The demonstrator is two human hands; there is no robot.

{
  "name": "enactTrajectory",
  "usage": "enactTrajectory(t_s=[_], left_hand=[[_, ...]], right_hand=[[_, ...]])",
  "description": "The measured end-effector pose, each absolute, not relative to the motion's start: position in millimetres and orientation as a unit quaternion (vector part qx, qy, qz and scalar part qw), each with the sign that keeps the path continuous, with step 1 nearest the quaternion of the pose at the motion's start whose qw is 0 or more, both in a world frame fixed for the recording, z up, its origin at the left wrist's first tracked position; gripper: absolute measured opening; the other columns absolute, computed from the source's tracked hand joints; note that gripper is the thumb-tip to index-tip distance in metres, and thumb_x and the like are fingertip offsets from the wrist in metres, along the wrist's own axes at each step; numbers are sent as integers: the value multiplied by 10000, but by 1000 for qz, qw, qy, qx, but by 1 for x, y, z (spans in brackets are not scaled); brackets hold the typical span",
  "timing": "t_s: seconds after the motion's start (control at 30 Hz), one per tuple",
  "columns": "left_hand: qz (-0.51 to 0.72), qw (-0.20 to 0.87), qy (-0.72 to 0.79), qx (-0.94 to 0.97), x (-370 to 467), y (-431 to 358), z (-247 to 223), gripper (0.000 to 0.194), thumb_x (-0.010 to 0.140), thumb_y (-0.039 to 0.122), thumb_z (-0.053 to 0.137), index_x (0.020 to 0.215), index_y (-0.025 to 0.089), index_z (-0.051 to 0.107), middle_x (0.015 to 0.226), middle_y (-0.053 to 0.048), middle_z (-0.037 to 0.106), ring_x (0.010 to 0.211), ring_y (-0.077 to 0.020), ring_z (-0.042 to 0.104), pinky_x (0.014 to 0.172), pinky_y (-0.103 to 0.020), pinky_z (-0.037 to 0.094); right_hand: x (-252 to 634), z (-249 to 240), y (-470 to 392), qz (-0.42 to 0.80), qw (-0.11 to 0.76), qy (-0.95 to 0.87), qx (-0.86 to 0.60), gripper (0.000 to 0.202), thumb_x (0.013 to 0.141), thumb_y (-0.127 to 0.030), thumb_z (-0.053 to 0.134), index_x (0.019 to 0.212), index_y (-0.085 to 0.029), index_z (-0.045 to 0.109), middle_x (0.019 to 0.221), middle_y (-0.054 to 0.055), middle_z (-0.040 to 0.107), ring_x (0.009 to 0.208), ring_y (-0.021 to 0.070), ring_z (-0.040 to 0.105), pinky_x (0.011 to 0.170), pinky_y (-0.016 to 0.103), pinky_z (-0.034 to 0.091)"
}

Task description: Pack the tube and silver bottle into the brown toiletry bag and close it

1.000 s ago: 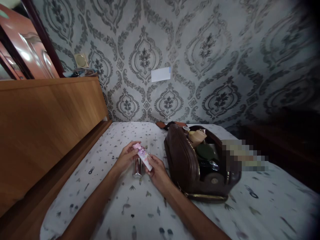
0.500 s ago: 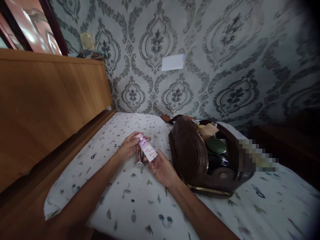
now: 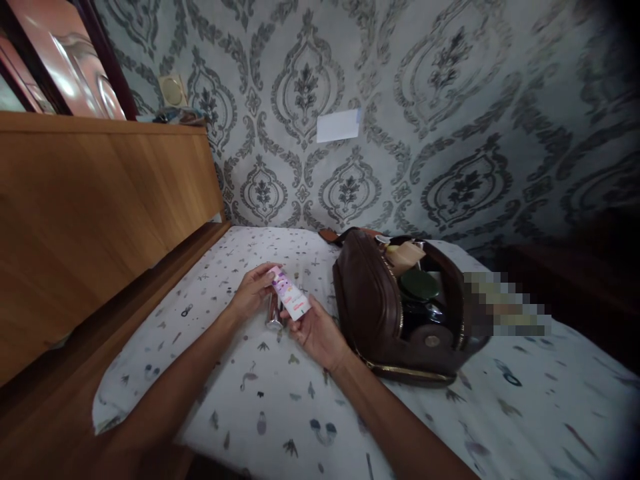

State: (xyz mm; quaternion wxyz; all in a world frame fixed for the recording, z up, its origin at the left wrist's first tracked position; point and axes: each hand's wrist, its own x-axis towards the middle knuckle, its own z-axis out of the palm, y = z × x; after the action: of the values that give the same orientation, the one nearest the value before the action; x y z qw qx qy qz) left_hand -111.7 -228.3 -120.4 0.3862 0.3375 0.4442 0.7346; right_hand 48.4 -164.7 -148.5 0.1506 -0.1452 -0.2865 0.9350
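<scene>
A small white tube with pink and purple print (image 3: 291, 295) is held between both hands above the bed. My left hand (image 3: 253, 289) grips its upper end, thumb on top. At the lower end, my right hand (image 3: 316, 331) has its fingers under and around the edge. Beneath the tube, a shiny metallic cylinder (image 3: 275, 315) stands or lies near the left fingers; its upper part is hidden. To the right sits an unzipped brown leather bag (image 3: 367, 300) holding a green oval item (image 3: 419, 285), something glossy black and a beige packet (image 3: 406, 257).
A white patterned sheet (image 3: 260, 407) covers the bed. On the left is a wooden cabinet (image 3: 105, 220) with small items on top. Patterned wallpaper with a white paper (image 3: 339, 126) rises behind. A pixelated patch lies right of the bag.
The view has shifted slightly, so the bag and wall paper appear a little further left. Both hands keep hold of the tube, with little change in their grip.
</scene>
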Motion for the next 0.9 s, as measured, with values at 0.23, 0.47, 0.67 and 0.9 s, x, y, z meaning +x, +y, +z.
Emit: enactTrajectory(t_s=[0.23,0.47,0.67,0.9], left_hand=[[745,383,438,326,-114,-228,-123,404,655,330,838,989,156,691,870,-27,666,783,-137,609,739,-263,477],[747,383,442,317,-113,-226,-125,405,647,360,846,959,157,687,860,-24,661,765,-132,612,696,-247,472],[741,370,460,320,-113,-225,-129,416,653,407,838,947,164,675,849,-15,640,721,-124,597,621,-231,462],[742,353,472,319,-111,-225,-128,413,665,439,823,929,163,665,786,3,603,665,-108,583,549,-202,434]], right_hand=[[50,-147,-163,945,143,-257,-146,435,986,-456,374,971,-143,675,717,86,718,486,119,536,432,193,379],[51,-153,-158,957,124,-240,-103,331,977,-354,438,992,-114,666,751,110,738,518,116,580,453,180,434],[52,-151,-160,957,125,-239,-105,342,990,-361,420,1005,-118,661,757,117,744,515,111,585,452,173,435],[52,-151,-161,950,128,-260,-113,279,951,-354,526,983,-123,679,762,96,750,534,103,596,462,165,449]])
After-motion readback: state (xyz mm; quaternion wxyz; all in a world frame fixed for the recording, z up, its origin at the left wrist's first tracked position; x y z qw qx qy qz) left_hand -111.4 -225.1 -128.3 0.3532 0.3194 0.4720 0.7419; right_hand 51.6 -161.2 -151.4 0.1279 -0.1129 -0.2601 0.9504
